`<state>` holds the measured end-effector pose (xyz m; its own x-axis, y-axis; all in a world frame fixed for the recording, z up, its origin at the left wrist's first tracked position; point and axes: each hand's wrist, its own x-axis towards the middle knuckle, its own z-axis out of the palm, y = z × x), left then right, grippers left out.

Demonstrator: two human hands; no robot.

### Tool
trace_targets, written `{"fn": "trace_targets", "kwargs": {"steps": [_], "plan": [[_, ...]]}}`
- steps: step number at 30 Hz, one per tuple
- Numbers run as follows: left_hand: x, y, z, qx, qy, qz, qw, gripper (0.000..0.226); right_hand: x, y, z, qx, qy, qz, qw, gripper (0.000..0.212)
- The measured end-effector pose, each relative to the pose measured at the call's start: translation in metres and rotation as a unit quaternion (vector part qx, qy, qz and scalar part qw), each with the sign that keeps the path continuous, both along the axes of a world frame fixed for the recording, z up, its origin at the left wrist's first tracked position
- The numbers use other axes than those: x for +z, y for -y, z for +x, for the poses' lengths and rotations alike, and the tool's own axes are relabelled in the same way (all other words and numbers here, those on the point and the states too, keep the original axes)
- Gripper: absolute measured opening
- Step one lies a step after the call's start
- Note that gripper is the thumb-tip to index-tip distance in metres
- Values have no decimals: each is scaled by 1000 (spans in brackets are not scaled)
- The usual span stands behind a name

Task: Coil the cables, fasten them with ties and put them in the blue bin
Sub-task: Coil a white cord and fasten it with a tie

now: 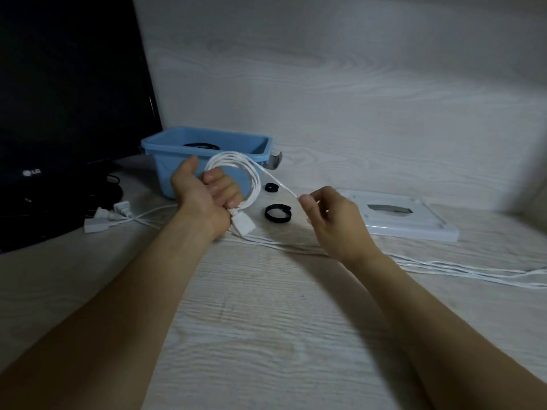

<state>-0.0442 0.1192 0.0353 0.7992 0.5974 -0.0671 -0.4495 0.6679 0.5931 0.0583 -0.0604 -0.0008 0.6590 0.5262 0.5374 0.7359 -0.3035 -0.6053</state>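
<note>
Midway through coiling the white cable

Leftmost, a dark monitor (68, 99) stood beside spare white plugs (106, 216) on the tabletop (266, 335). The left hand (204, 196) curled round a coil of white cable (236, 179), just in front of the blue bin (207, 155), which already held something dark. Two black ties (277, 213) lay just right of the coil. The right hand (328, 217) pinched the cable's free run, with loose lengths trailing rightwards. Each new loop probably needed to match the others, kept lightly taut and untwisted, before reaching for a tie.
</note>
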Motion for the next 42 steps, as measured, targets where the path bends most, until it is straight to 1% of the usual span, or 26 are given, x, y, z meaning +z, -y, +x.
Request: {"fn": "trace_targets", "kwargs": {"steps": [3,6,7,10,13,16,17,18,19,21,23,25,26,29,31,32,34,36,37,40,42], "plan": [[-2,-3,0,6,66,-65,996,47,0,-1,-1,19,12,-25,999,19],[0,-1,3,6,100,-93,991,41,-2,-3,-6,80,30,-79,993,8],[2,0,4,8,100,-90,991,38,-3,-3,-8,93,44,-101,990,8],[3,3,11,27,68,-45,996,35,-5,-6,-11,129,66,-138,980,14],[1,7,16,19,40,13,999,31,-6,-10,-13,148,84,-162,972,15],[0,12,19,26,23,89,995,28,-5,-12,-17,159,102,-160,969,14],[-1,15,19,40,6,137,990,25,-4,-12,-20,165,100,-153,969,13],[-3,18,19,64,-23,210,975,20,-3,-13,-22,167,97,-144,971,12],[-5,21,19,97,-60,301,947,13,-1,-13,-25,165,101,-131,972,10],[-12,27,18,136,-99,474,864,3,2,-13,-26,147,130,-105,975,14],[-18,33,15,112,-99,592,792,1,5,-12,-26,112,151,-85,979,13],[-22,37,14,73,-97,670,733,6,7,-10,-25,74,159,-74,982,11],[-23,39,13,60,-104,693,711,8,6,-9,-25,56,159,-75,983,12],[-23,41,10,37,-156,717,679,12,8,-8,-23,-1,150,-67,986,18],[-22,42,7,16,-184,718,671,20,10,-6,-20,-51,142,-62,987,29],[-21,43,5,0,-193,714,673,26,12,-4,-21,-65,141,-57,986,32],[-18,44,4,-45,-205,707,675,40,13,-3,-22,-66,142,-41,987,33],[-14,45,0,-87,-207,704,674,56,14,-5,-26,-35,134,-29,990,34],[-13,45,-1,-103,-201,699,678,61,14,-6,-26,-12,124,-25,992,35],[-8,48,-7,-149,-179,663,712,67,10,-7,-24,53,79,15,995,31],[-4,52,-10,-172,-160,638,734,65,7,-8,-22,95,63,45,992,27]]}}
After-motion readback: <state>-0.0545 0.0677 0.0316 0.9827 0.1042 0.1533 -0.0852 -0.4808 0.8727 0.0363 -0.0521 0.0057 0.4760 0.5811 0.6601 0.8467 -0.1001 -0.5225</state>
